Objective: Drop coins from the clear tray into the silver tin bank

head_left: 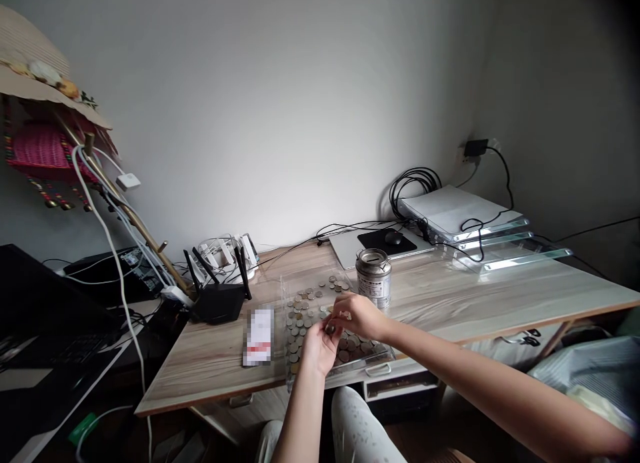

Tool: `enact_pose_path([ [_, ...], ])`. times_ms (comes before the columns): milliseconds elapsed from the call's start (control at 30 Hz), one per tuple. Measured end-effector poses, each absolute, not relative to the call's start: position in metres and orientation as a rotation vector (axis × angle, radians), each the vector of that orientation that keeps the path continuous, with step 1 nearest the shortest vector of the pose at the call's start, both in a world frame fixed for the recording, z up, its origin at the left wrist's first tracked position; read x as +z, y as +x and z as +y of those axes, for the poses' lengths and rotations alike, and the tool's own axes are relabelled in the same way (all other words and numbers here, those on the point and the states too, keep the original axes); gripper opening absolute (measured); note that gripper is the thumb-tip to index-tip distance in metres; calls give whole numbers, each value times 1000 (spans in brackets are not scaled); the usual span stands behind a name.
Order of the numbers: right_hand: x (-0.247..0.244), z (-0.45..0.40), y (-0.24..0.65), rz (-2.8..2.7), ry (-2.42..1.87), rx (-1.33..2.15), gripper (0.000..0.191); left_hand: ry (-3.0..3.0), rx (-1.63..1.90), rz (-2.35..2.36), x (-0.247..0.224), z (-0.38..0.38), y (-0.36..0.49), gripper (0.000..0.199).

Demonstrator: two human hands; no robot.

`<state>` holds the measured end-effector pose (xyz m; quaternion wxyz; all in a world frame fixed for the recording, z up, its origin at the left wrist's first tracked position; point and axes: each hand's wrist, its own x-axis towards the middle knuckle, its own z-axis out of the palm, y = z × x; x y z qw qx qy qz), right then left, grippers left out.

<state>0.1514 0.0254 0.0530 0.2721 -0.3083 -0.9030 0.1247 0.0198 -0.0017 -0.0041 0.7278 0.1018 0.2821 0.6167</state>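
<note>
Dark and round, one coin (330, 329) sits in the left hand's (321, 347) curled fingers, the right hand's (361, 316) fingers together at one o'clock.

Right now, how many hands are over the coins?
2: the left hand is above the coins, and the right hand is just beyond it, to its right. None seems hidden.

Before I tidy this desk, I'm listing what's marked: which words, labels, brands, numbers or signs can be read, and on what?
No text is clearly readable.
Metal can: label print, too small and blurred.
Pale rectangle: pixelated, with a red band; unreadable.
Coins: any markings too small to read.
</note>
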Motion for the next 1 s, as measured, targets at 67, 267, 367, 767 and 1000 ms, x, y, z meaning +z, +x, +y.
enact_pose_path([
  [67,65,34,159,-2333,-868,336,22,216,1344,626,-4,-3,19,13],
  [267,121,96,219,-2098,-1240,-1,23,232,1398,709,-6,-5,20,20],
  [367,131,121,244,-2276,-1450,-120,17,236,1412,744,-8,-3,21,13],
  [767,82,56,174,-2486,-1000,11,26,257,1439,812,-9,-1,24,10],
  [1000,62,45,147,-2537,-1093,82,14,322,1379,725,-8,-3,21,13],
])
